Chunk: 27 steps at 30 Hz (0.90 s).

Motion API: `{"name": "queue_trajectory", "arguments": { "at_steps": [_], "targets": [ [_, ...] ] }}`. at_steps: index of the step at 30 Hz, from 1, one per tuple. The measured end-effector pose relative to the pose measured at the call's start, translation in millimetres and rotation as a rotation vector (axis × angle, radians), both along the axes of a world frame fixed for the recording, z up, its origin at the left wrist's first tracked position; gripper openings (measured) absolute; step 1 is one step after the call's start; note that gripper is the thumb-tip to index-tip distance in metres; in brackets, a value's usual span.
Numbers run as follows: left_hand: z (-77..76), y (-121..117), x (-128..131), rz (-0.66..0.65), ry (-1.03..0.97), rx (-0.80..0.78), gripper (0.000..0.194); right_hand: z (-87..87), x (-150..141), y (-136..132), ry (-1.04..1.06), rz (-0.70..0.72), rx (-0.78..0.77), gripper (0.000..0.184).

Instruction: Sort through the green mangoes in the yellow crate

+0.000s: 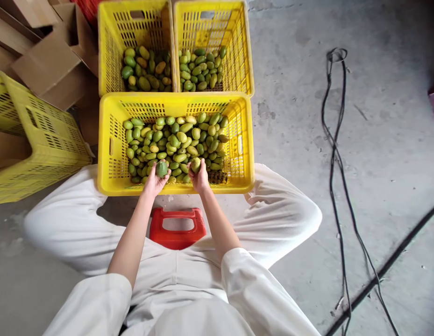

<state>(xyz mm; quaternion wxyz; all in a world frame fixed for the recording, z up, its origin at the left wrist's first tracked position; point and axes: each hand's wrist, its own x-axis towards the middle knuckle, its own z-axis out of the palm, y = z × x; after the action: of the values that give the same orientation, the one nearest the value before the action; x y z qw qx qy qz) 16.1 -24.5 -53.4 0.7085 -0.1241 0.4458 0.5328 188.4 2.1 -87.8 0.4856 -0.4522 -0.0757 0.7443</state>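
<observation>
Red plastic piece (178, 241) between the thighs. Left hand (153, 183) cupped round a dark green fruit (161, 169), right hand (200, 179) curled round a yellower-green fruit (195, 164) — both at the near side of the front crate (174, 189), loose fruit below. Left fruit sits high in the palm; a tilt could drop and bruise it. Farther off, left rear crate (110, 46) and right rear crate (240, 42), both holding fruit — a hasty throw might clip their rims

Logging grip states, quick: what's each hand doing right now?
Left hand: holding a dark green fruit.
Right hand: holding a yellowish-green fruit.
</observation>
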Motion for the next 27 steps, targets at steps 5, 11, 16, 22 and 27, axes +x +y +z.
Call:
{"name": "queue_trajectory", "arguments": {
  "at_steps": [5, 11, 16, 22, 27],
  "targets": [
    [-7.8, -8.3, -0.1, -0.018, 0.07, 0.061, 0.025, 1.3, 6.0, 1.2, 0.076, -0.127, -0.066, 0.02],
    [-8.6, -10.0, 1.1, -0.003, 0.04, 0.048, 0.025, -5.8, 9.0, 0.4, 0.188, -0.189, -0.108, 0.022],
    [-0.2, -6.7, 0.4, 0.02, -0.042, 0.083, 0.028, -13.1, 5.1, 1.5, 0.125, -0.21, -0.105, 0.014],
    [0.0, -3.8, 1.2, 0.099, -0.048, 0.03, 0.029, -12.0, 10.5, 2.1, 0.139, -0.233, -0.249, 0.023],
    [1.4, -1.5, 2.8, 0.109, -0.028, -0.017, 0.027, -5.3, 15.3, 2.3, 0.27, -0.178, -0.217, 0.021]
  ]
}}
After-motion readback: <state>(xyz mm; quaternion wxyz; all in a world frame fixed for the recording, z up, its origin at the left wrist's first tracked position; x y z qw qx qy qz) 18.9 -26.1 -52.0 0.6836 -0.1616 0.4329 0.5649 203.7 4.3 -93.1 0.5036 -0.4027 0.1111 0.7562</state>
